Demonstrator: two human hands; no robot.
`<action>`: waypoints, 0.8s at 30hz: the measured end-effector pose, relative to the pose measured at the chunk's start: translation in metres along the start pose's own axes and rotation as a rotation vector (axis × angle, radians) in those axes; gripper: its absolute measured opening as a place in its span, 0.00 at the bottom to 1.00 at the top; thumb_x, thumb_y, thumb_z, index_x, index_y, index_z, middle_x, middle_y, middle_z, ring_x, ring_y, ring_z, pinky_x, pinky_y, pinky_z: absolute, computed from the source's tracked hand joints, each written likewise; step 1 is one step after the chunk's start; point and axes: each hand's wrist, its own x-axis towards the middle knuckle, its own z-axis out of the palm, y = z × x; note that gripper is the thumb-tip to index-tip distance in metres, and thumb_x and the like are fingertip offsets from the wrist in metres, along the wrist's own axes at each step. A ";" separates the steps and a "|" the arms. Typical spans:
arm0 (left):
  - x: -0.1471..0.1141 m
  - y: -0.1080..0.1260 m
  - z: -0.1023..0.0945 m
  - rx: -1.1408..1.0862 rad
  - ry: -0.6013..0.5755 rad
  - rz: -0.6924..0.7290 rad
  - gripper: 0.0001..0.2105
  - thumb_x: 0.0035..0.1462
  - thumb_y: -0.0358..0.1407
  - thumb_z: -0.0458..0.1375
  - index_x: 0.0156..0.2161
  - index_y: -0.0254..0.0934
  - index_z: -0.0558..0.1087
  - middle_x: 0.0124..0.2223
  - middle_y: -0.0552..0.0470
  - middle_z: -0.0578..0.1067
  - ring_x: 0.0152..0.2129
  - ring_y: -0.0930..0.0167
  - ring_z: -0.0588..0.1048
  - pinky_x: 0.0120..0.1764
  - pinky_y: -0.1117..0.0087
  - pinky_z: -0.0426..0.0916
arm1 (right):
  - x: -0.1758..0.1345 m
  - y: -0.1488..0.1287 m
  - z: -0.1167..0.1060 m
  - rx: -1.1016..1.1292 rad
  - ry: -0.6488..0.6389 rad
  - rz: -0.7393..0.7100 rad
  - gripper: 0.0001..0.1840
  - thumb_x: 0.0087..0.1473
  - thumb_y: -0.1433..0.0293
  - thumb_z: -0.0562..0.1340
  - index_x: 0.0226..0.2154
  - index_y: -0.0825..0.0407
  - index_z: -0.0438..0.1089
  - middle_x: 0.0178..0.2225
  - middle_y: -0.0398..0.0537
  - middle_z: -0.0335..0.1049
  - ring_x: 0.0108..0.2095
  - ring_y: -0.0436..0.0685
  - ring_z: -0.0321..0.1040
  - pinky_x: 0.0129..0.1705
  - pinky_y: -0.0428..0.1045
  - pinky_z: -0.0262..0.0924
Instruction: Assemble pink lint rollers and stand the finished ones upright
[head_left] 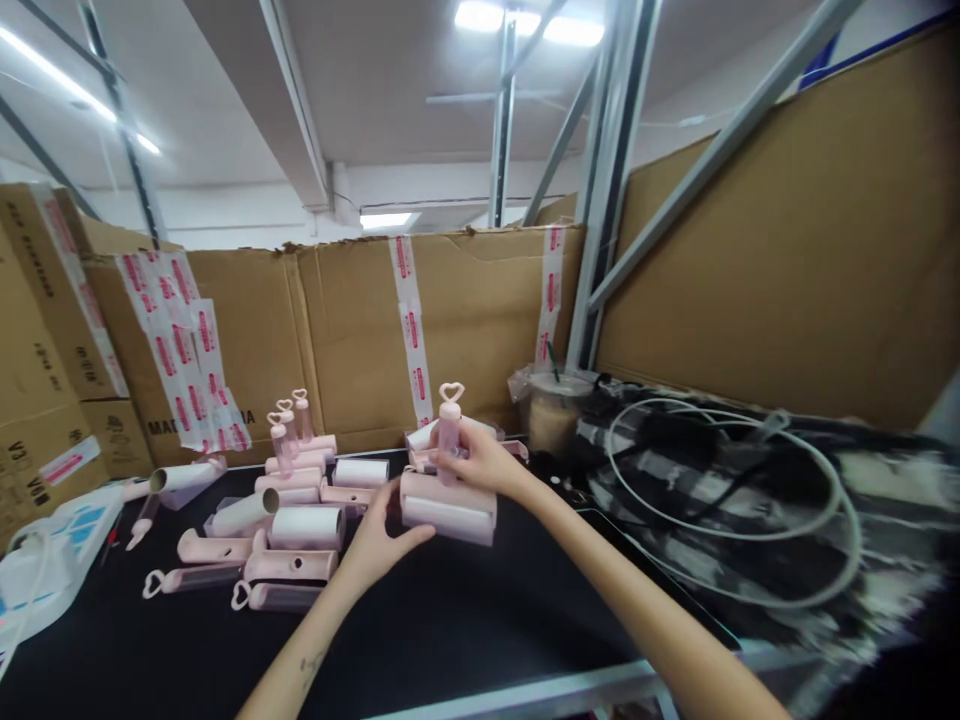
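Observation:
A pink lint roller [448, 508] with a white paper roll stands upright in front of me, its heart-looped handle pointing up. My right hand [476, 455] has its fingers wrapped round the handle [450, 425]. At the roller's left end is my left hand [382, 540], thumb stretched out and apart from the fingers; whether the fingertips touch the cover cannot be told. Left of my hands lie several white paper rolls [306, 527], pink roller holders [291, 565] and a heart-ended handle [202, 578]. Several assembled lint rollers [289, 462] stand in a row behind them.
Behind the black tabletop [450, 630] rises a taped cardboard wall [352, 340]. A drink cup [555, 415] with a straw stands at the back right. Coiled white cable [840, 560] lies on patterned cloth [757, 480] at right. A white and blue object [75, 535] sits far left.

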 end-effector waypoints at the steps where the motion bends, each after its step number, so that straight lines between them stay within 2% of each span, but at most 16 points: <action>1: 0.000 -0.003 0.000 0.049 -0.092 -0.021 0.30 0.40 0.39 0.66 0.50 0.36 0.61 0.48 0.43 0.68 0.45 0.63 0.67 0.49 0.62 0.60 | -0.007 0.004 0.001 0.074 -0.003 -0.017 0.11 0.47 0.63 0.60 0.29 0.55 0.66 0.25 0.44 0.69 0.26 0.52 0.65 0.29 0.46 0.59; 3: 0.000 -0.013 0.001 0.133 -0.179 -0.084 0.30 0.37 0.39 0.66 0.47 0.34 0.64 0.45 0.43 0.70 0.42 0.61 0.68 0.47 0.61 0.60 | -0.013 0.015 0.001 0.129 0.025 -0.022 0.11 0.46 0.62 0.60 0.27 0.55 0.66 0.24 0.44 0.68 0.25 0.53 0.65 0.29 0.46 0.60; 5: 0.000 -0.023 0.005 0.210 -0.169 -0.140 0.31 0.34 0.38 0.68 0.46 0.32 0.65 0.44 0.40 0.69 0.41 0.59 0.68 0.46 0.60 0.60 | -0.013 0.026 -0.002 0.125 0.111 -0.020 0.12 0.47 0.61 0.59 0.26 0.54 0.65 0.24 0.44 0.67 0.26 0.53 0.64 0.30 0.48 0.60; 7: 0.001 -0.030 0.010 0.276 -0.105 -0.166 0.32 0.33 0.36 0.67 0.47 0.29 0.64 0.45 0.38 0.67 0.44 0.56 0.65 0.48 0.57 0.57 | -0.011 0.033 -0.007 0.127 0.216 -0.018 0.12 0.49 0.61 0.57 0.27 0.54 0.64 0.25 0.45 0.66 0.27 0.54 0.64 0.32 0.49 0.60; 9: 0.001 -0.032 0.015 0.262 0.013 -0.145 0.36 0.33 0.34 0.67 0.50 0.29 0.60 0.50 0.35 0.63 0.51 0.54 0.58 0.53 0.56 0.50 | -0.013 0.035 -0.010 0.090 0.320 -0.059 0.11 0.50 0.62 0.58 0.29 0.53 0.64 0.26 0.45 0.66 0.27 0.54 0.65 0.32 0.48 0.60; 11: 0.001 -0.027 0.018 0.094 0.149 -0.111 0.39 0.31 0.34 0.68 0.52 0.31 0.57 0.54 0.37 0.59 0.56 0.56 0.52 0.56 0.59 0.44 | -0.021 0.031 -0.007 -0.047 0.385 -0.197 0.08 0.50 0.65 0.59 0.30 0.53 0.65 0.27 0.45 0.67 0.26 0.52 0.65 0.30 0.46 0.59; 13: -0.001 -0.017 0.018 -0.249 0.183 -0.132 0.35 0.35 0.39 0.67 0.50 0.34 0.59 0.53 0.39 0.62 0.54 0.58 0.57 0.55 0.59 0.47 | -0.032 0.024 0.003 -0.233 0.391 -0.382 0.05 0.51 0.68 0.60 0.32 0.52 0.68 0.25 0.44 0.67 0.23 0.50 0.64 0.26 0.44 0.57; 15: -0.002 -0.006 0.014 -0.576 0.068 -0.204 0.28 0.45 0.49 0.59 0.47 0.34 0.63 0.46 0.41 0.69 0.48 0.59 0.65 0.51 0.58 0.55 | -0.045 0.014 0.017 -0.371 0.346 -0.543 0.06 0.50 0.72 0.60 0.34 0.47 0.70 0.21 0.40 0.66 0.20 0.47 0.61 0.23 0.43 0.54; 16: -0.003 -0.002 0.010 -0.673 0.000 -0.232 0.28 0.47 0.53 0.55 0.47 0.34 0.64 0.44 0.40 0.71 0.46 0.58 0.68 0.50 0.57 0.58 | -0.050 0.009 0.024 -0.487 0.316 -0.675 0.09 0.50 0.74 0.60 0.35 0.46 0.70 0.20 0.39 0.65 0.19 0.46 0.59 0.21 0.43 0.52; 19: -0.002 0.009 -0.009 -0.803 -0.108 -0.253 0.34 0.48 0.61 0.46 0.47 0.31 0.67 0.42 0.39 0.75 0.44 0.56 0.70 0.48 0.56 0.60 | -0.061 -0.005 0.037 -0.705 0.249 -0.938 0.13 0.50 0.74 0.58 0.38 0.42 0.69 0.24 0.39 0.67 0.17 0.45 0.56 0.19 0.43 0.49; 21: 0.000 0.013 -0.023 -0.936 -0.140 -0.286 0.37 0.48 0.61 0.44 0.49 0.30 0.67 0.42 0.38 0.75 0.45 0.55 0.70 0.48 0.56 0.60 | -0.063 -0.011 0.039 -0.722 0.207 -0.957 0.16 0.51 0.72 0.58 0.42 0.40 0.67 0.29 0.40 0.69 0.17 0.44 0.56 0.19 0.43 0.49; 24: 0.001 0.018 -0.040 -1.126 -0.148 -0.364 0.31 0.55 0.53 0.46 0.54 0.30 0.63 0.43 0.38 0.75 0.44 0.56 0.72 0.48 0.55 0.61 | -0.060 -0.007 0.031 -0.729 0.102 -0.881 0.23 0.51 0.74 0.57 0.48 0.36 0.62 0.28 0.39 0.67 0.17 0.45 0.55 0.19 0.43 0.50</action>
